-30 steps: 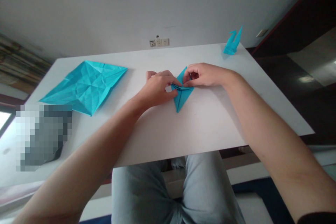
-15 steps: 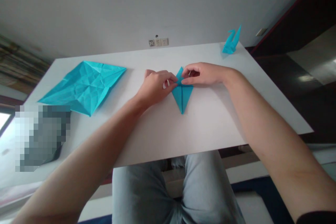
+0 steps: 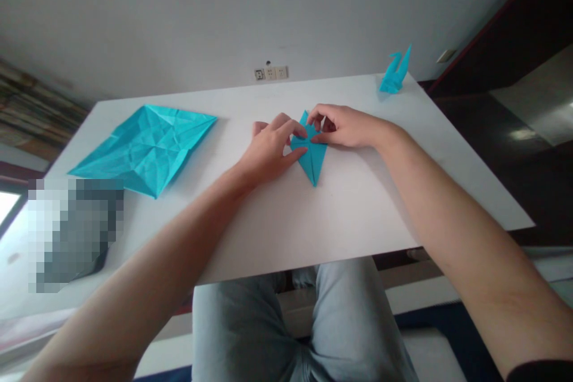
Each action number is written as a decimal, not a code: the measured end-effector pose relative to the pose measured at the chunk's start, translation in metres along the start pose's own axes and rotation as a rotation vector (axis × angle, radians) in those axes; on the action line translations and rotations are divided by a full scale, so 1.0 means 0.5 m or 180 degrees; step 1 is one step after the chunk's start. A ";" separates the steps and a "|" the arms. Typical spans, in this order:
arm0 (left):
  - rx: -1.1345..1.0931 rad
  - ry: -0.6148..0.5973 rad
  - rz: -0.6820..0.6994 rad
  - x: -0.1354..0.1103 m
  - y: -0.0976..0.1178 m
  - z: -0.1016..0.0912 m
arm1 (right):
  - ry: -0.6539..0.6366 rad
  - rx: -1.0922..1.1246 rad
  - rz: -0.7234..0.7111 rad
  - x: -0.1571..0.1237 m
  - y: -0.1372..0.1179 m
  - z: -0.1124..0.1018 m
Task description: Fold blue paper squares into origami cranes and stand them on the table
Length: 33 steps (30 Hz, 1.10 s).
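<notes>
A blue folded origami paper [image 3: 315, 166], kite-shaped with a centre crease, lies on the table in front of me. My left hand [image 3: 278, 144] is at its left side, with thumb and index finger apart and their tips over the paper. Gripping the paper's right edge near its upper part, my right hand [image 3: 339, 125] has its fingers curled and thumb on top. The fingers partly hide the paper's upper half.
A large creased blue sheet [image 3: 152, 146] lies on the white table [image 3: 268, 233] at the left. A folded blue paper crane [image 3: 393, 79] stands at the far right corner. Wall sockets [image 3: 271, 73] sit behind the table, and a blurred dark object [image 3: 83, 233] is at the left.
My left thumb and index finger have spread apart from their pinch. The folded paper has turned slightly, its lower tip shifting right and away from me. My right hand stays at its right side.
</notes>
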<state>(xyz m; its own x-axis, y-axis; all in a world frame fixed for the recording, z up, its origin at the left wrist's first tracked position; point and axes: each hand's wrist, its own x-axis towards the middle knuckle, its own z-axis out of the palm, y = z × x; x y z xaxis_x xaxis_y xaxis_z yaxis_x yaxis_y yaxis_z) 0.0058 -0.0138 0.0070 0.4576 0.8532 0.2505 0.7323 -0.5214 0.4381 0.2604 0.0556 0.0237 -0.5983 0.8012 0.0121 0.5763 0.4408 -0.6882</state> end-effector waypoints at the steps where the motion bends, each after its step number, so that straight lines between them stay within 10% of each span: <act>1: 0.0038 -0.0058 0.0031 -0.001 0.001 0.000 | 0.0118 -0.0001 -0.0027 0.001 0.000 0.003; 33: -0.0415 -0.0531 0.0361 0.004 -0.032 -0.042 | -0.0644 -0.0222 -0.0060 -0.014 0.020 -0.065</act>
<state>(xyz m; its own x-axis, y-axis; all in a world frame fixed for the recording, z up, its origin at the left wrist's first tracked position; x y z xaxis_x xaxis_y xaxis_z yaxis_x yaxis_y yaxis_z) -0.0156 -0.0031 0.0187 0.6180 0.7691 0.1632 0.6052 -0.5979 0.5256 0.2883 0.0674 0.0402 -0.7049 0.6980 -0.1263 0.5969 0.4876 -0.6372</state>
